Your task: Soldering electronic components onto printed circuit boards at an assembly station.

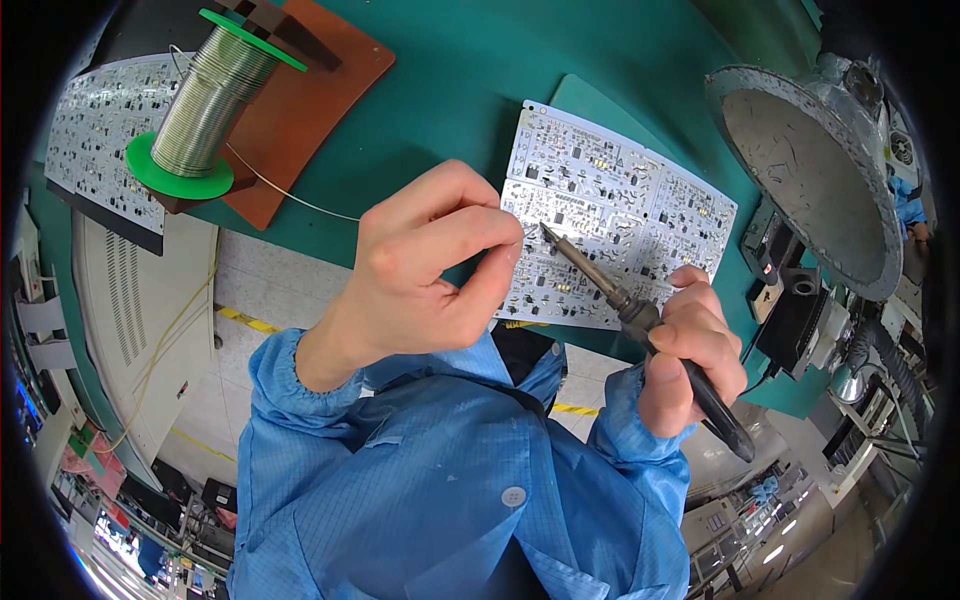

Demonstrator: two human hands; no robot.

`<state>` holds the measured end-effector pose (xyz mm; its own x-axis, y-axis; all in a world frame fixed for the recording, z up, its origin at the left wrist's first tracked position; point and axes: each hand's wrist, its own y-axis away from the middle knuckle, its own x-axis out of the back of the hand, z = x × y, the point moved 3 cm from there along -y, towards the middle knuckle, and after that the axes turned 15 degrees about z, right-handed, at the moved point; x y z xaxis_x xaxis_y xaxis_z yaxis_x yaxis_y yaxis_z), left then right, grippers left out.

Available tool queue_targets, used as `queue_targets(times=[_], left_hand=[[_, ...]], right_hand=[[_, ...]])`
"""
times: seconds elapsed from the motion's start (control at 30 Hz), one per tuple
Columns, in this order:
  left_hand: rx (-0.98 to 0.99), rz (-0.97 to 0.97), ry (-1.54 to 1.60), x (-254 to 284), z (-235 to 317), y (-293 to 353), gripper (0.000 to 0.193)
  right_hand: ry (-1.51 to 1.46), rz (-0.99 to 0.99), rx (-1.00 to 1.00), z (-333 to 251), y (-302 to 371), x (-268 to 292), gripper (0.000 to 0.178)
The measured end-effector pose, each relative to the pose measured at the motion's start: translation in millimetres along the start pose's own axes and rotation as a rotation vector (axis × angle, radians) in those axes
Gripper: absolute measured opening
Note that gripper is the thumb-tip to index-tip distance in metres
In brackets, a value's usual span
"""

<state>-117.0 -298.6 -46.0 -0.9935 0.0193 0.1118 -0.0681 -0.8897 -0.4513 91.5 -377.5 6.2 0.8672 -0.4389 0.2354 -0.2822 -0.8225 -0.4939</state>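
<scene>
My right hand (pixel 695 350) is closed round the dark handle of a soldering iron (pixel 600 280), whose tip points up and left over a white circuit board (pixel 680 215). Small components crowd that board, which lies on the green bench mat. My left hand (pixel 435 265) is pinched at the board's left side, close to the iron's tip. Solder wire (pixel 300 200) runs into this hand from a spool with green flanges (pixel 205 110). Whether the iron's tip touches the board I cannot tell.
The spool stands on a brown-red base (pixel 320 95) at the left. Beyond it lies another populated circuit board (pixel 100 125). A grey fume-extractor hood (pixel 810 180) hangs over the right side, with a soldering stand (pixel 795 290) below it. A pale green sheet (pixel 590 95) sticks out behind the board.
</scene>
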Motion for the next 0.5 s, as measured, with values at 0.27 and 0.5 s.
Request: queue_targets(times=[0.27, 0.5], left_hand=[[0.001, -0.026, 0.012, -0.6, -1.1, 1.6, 0.020], [-0.011, 0.003, -0.013, 1.1, 0.3, 1.2, 0.020]], right_hand=[[0.013, -0.018, 0.012, -1.7, -2.5, -1.9, 0.019], [0.034, -0.016, 0.026, -4.0, -3.0, -1.9, 0.020]])
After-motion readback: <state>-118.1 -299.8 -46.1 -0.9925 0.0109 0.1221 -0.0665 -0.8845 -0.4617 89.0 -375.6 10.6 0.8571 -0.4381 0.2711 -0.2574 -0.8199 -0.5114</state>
